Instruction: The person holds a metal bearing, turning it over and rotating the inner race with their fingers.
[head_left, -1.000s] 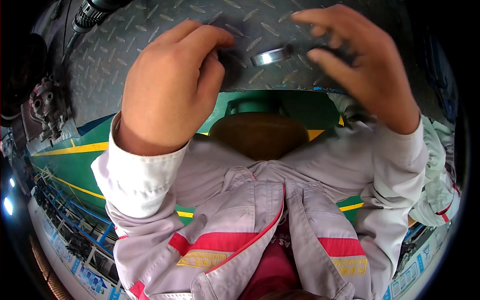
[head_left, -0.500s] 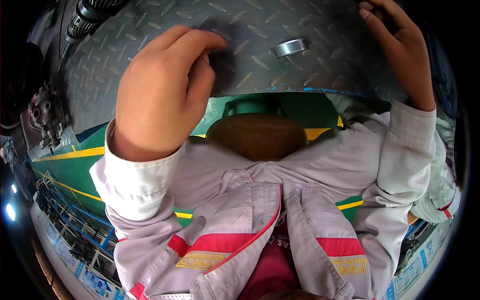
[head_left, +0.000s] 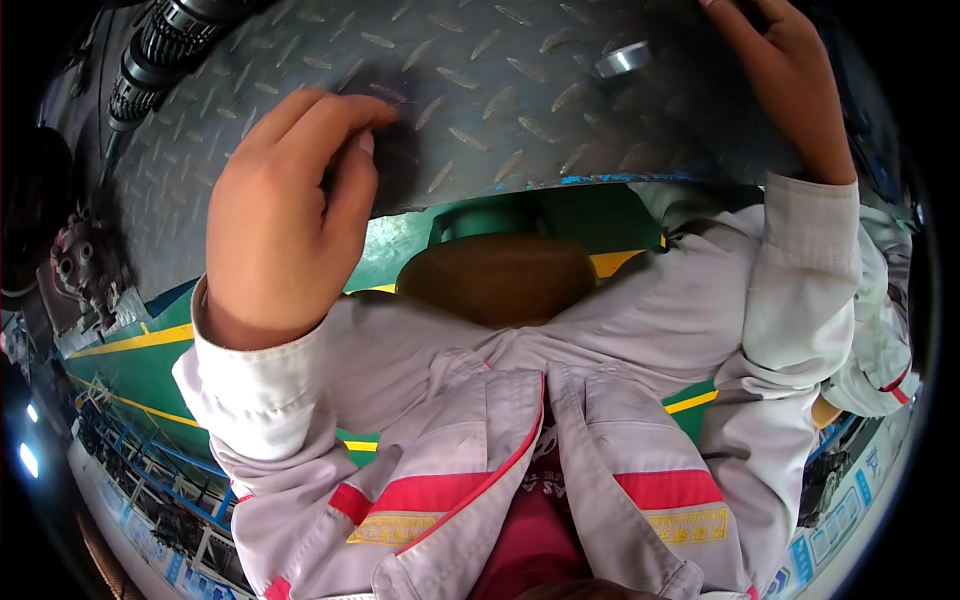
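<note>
My left hand (head_left: 285, 215) hovers over the near left part of a dark tread-plate tabletop (head_left: 470, 95). Its fingers are loosely bent, thumb apart from the index finger, and no object shows in it; the palm side is hidden. A short, shiny silver metal ring (head_left: 622, 60) lies on the plate, nearer to my right hand. At the upper right, my right hand (head_left: 790, 75) reaches over the plate with thumb and fingers apart. The picture's top edge cuts off its fingertips, and nothing is seen in its grasp.
A dark geared shaft (head_left: 150, 75) lies at the far left of the table. Below it sits a cast metal part (head_left: 85, 265). A round brown stool (head_left: 495, 280) stands under the table's blue-chipped front edge, before my knees. Another person's sleeve (head_left: 875, 345) is close on my right.
The ring and table have shifted up and, for the ring, right in the picture as the view moved. My left hand appears lower and further left; my right hand sits higher, partly out of view.
</note>
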